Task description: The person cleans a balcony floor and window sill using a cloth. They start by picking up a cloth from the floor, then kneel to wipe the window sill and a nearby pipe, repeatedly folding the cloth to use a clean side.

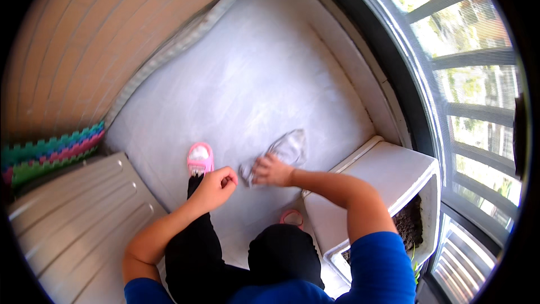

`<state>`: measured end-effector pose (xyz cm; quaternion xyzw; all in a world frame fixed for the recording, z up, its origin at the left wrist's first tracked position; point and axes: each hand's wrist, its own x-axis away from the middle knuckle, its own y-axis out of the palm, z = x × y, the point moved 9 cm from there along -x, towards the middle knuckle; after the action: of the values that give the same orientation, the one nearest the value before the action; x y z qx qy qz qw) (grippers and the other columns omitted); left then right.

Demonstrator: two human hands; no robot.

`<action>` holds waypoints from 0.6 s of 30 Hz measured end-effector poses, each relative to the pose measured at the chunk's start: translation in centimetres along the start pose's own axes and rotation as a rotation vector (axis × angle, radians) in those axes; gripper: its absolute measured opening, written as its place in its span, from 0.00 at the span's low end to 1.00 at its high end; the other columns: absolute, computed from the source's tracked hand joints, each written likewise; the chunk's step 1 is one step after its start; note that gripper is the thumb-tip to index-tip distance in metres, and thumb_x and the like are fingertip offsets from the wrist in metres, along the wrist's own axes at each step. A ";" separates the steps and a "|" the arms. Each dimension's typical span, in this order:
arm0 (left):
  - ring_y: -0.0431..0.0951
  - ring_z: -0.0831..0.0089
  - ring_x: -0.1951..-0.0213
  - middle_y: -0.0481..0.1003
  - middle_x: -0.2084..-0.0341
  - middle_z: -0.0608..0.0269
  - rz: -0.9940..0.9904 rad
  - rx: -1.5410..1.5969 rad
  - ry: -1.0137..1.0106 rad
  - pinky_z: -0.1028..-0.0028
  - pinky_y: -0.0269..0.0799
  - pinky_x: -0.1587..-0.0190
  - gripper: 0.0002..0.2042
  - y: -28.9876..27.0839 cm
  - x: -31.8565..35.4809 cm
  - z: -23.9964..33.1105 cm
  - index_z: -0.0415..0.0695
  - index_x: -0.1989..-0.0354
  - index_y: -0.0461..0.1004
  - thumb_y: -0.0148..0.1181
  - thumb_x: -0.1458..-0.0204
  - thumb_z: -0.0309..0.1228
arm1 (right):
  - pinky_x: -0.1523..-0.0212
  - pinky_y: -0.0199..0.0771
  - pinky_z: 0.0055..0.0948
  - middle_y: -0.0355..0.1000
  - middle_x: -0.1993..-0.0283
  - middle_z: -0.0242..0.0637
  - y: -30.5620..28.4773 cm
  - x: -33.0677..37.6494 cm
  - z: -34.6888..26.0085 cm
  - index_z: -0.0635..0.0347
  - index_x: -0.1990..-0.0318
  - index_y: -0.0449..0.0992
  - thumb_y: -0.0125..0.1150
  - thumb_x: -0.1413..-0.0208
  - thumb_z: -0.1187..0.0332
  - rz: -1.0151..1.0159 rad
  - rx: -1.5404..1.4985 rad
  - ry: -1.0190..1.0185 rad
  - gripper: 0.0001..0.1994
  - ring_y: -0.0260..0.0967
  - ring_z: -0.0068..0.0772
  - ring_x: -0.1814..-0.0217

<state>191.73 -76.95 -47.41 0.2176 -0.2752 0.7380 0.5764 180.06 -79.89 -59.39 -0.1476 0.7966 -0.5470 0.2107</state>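
Blue sleeve point(381, 264) nearest; right hand point(273, 170) on grey cloth point(292, 145); left hand point(214, 188) curled.

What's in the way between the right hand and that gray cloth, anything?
Nothing that I can see: the right hand rests on the gray cloth, which lies on the floor. The pink slipper is off to the left.

Bright daylight from right-side slatted window point(472, 87), blown out in patches. Soft glare on grey floor point(264, 115). Slight blur, fine detail smeared. Strong fisheye: brick wall point(107, 39) lines bow, corners black.
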 end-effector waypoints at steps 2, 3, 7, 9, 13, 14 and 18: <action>0.61 0.88 0.80 0.63 0.85 0.74 -0.024 -0.007 0.019 0.83 0.56 0.79 0.01 -0.1 -1.8 -1.1 0.40 0.73 0.67 0.51 0.52 0.22 | 0.52 0.58 0.47 0.59 0.47 0.31 -0.9 -0.5 1.1 0.32 0.53 0.66 0.48 0.52 0.64 0.047 -0.066 -0.040 0.17 0.53 0.40 0.42; 0.63 0.88 0.80 0.65 0.84 0.73 -0.016 0.021 0.028 0.84 0.58 0.78 0.01 -0.2 -2.7 -1.6 0.40 0.73 0.68 0.51 0.52 0.22 | 0.52 0.58 0.45 0.59 0.47 0.31 -1.6 -0.3 2.7 0.33 0.52 0.65 0.48 0.52 0.64 0.114 -0.079 -0.046 0.17 0.54 0.40 0.43; 0.69 0.83 0.76 0.71 0.78 0.67 0.062 0.182 -0.022 0.82 0.65 0.72 0.02 -2.7 -5.3 -4.8 0.39 0.71 0.68 0.49 0.51 0.20 | 0.53 0.58 0.43 0.57 0.42 0.35 -6.5 1.7 16.4 0.34 0.46 0.61 0.48 0.52 0.68 0.065 0.151 0.709 0.23 0.53 0.43 0.43; 0.70 0.81 0.74 0.72 0.76 0.64 0.069 0.247 -0.064 0.81 0.67 0.70 0.03 -2.9 -7.1 -4.4 0.38 0.70 0.67 0.48 0.52 0.20 | 0.52 0.58 0.46 0.58 0.43 0.38 -8.5 5.2 21.7 0.38 0.45 0.61 0.48 0.52 0.70 0.150 0.247 1.027 0.24 0.53 0.47 0.43; 0.71 0.79 0.72 0.72 0.74 0.63 -0.048 0.284 -0.079 0.79 0.67 0.67 0.04 -0.6 -9.8 -2.1 0.38 0.69 0.67 0.46 0.52 0.19 | 0.57 0.64 0.44 0.58 0.46 0.38 -10.3 10.5 26.5 0.39 0.43 0.57 0.52 0.54 0.68 0.092 0.326 1.458 0.27 0.55 0.48 0.48; 0.71 0.78 0.72 0.72 0.74 0.63 -0.107 0.284 -0.060 0.78 0.67 0.67 0.04 0.1 -10.4 -1.7 0.38 0.69 0.67 0.46 0.52 0.19 | 0.58 0.65 0.44 0.58 0.47 0.38 -10.1 11.1 26.5 0.40 0.43 0.57 0.53 0.54 0.68 0.070 0.317 1.503 0.27 0.56 0.48 0.48; 0.71 0.78 0.72 0.72 0.73 0.62 -0.182 0.245 -0.106 0.78 0.67 0.66 0.05 1.0 -12.1 -2.2 0.38 0.69 0.67 0.45 0.52 0.19 | 0.60 0.67 0.42 0.59 0.50 0.40 -9.3 15.0 24.4 0.44 0.44 0.59 0.54 0.54 0.67 0.043 0.274 1.732 0.26 0.56 0.49 0.50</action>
<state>193.65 -84.56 -56.96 0.3490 -0.1924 0.6983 0.5946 179.24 -110.00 -60.93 0.3611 0.6065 -0.5536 -0.4420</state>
